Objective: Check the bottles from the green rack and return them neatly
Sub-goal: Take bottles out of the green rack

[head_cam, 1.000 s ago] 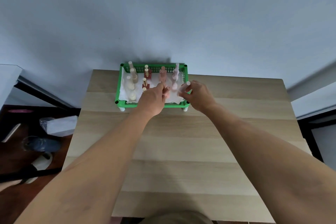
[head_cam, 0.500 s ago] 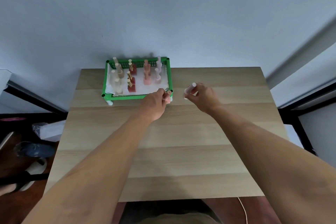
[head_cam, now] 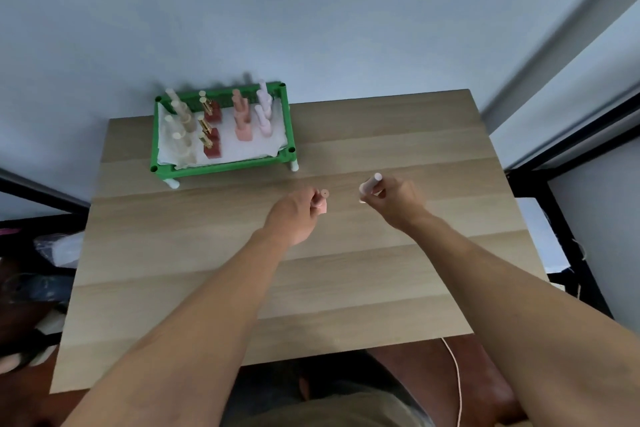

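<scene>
Both hands are over the wooden table, near its middle and well clear of the green rack, which stands at the table's 11 o'clock corner against the wall. The left hand is closed around a pink bottle, held upright with its round cap facing the camera; only the cap and a corner of the body show past the fingers. The right hand is closed on a pale lilac bottle, tilted so its cap points toward 10 o'clock; the lower body is hidden in the fingers. The two bottles are apart, with bare table between them. Inside the rack, on a white liner, the remaining bottles stand upright in rows running front to back: cream bottles at the 9 o'clock side, dark red bottles with gold caps next, pink bottles after that, and pale lilac bottles at the 3 o'clock side. The front parts of the pink and lilac rows show only liner. A thin cord hangs below the table's near edge at 5 o'clock.
</scene>
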The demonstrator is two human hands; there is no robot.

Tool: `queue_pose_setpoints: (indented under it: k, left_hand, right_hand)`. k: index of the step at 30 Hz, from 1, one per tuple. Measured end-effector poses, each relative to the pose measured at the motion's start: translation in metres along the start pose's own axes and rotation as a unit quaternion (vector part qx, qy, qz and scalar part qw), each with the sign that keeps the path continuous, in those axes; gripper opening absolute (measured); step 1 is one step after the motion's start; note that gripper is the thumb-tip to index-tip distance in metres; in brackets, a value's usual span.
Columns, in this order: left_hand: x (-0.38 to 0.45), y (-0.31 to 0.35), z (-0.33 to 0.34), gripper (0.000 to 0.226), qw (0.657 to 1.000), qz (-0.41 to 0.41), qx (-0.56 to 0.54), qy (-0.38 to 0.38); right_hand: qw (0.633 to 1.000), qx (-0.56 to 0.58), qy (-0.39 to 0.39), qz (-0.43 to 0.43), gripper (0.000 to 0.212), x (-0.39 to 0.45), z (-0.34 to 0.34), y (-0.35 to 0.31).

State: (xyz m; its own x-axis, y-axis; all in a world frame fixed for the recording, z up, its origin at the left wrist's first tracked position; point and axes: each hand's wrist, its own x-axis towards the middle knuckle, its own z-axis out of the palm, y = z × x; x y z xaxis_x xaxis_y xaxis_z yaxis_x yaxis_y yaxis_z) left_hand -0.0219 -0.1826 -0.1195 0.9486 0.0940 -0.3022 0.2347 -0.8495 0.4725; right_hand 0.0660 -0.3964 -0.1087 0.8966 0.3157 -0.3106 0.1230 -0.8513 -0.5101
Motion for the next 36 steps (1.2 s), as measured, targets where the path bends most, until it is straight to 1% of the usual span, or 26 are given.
queue_pose_setpoints:
  k: [3, 7, 12, 16, 22, 26, 30, 32, 34, 36]
  left_hand:
    - [-0.001, 0.000, 0.014, 0.016, 1.000, -0.005, 0.002, -0.002]
    - [-0.002, 0.002, 0.025, 0.011, 1.000, -0.003, 0.002, -0.006]
    - [-0.003, 0.004, 0.035, 0.013, 1.000, -0.007, -0.005, -0.008]
    - [-0.003, 0.004, 0.040, 0.014, 1.000, -0.013, -0.009, -0.007]
    - [-0.003, 0.000, 0.047, 0.016, 1.000, -0.016, -0.017, -0.012]
    - [-0.003, -0.003, 0.050, 0.019, 1.000, -0.012, -0.025, -0.007]
    - [-0.002, -0.006, 0.051, 0.019, 0.999, -0.014, -0.029, -0.007]
    - [-0.003, -0.007, 0.051, 0.019, 0.999, -0.015, -0.027, -0.011]
    - [-0.003, -0.008, 0.051, 0.020, 1.000, -0.016, -0.020, -0.017]
    - [-0.003, -0.007, 0.048, 0.028, 0.999, -0.020, -0.016, -0.028]
  right_hand:
    - [1.000, -0.010, -0.008, 0.019, 0.033, -0.004, 0.007, 0.012]
    - [0.999, -0.006, -0.010, 0.032, 0.031, -0.010, 0.015, 0.023]
    - [0.999, 0.010, -0.021, 0.030, 0.034, -0.016, 0.021, 0.030]
    - [0.998, 0.024, -0.040, 0.034, 0.031, -0.020, 0.025, 0.034]
    - [0.998, 0.024, -0.047, 0.037, 0.029, -0.025, 0.030, 0.038]
    - [0.997, 0.042, -0.042, 0.040, 0.025, -0.028, 0.033, 0.040]
    - [0.997, 0.044, -0.045, 0.045, 0.015, -0.029, 0.033, 0.039]
    - [0.997, 0.046, -0.043, 0.045, 0.013, -0.030, 0.033, 0.039]
    - [0.997, 0.041, -0.048, 0.038, 0.015, -0.030, 0.031, 0.039]
    - [0.997, 0.024, -0.067, 0.034, 0.021, -0.030, 0.027, 0.038]
